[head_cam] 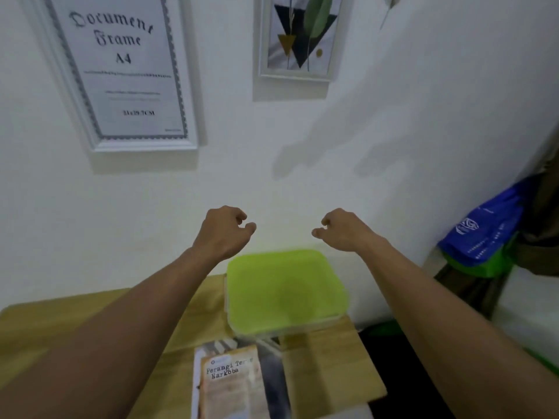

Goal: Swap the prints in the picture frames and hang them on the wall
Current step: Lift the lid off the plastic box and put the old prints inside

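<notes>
Two white picture frames hang on the white wall. The large frame (pixel 127 74) at upper left holds a sheet printed "Document Frame A4". A smaller frame (pixel 298 37) at top centre holds a print of green leaves and dark triangles. Both my arms reach forward below the frames. My left hand (pixel 225 229) and my right hand (pixel 340 229) hover in front of the bare wall, fingers loosely curled, holding nothing. Loose prints (pixel 233 385), one reading "Perangi Narkoba", lie on the wooden table under my arms.
A lime-green lidded box (pixel 286 293) sits on the wooden table (pixel 326 361) against the wall. Blue and green bags (pixel 484 234) hang at the right. The floor right of the table is dark.
</notes>
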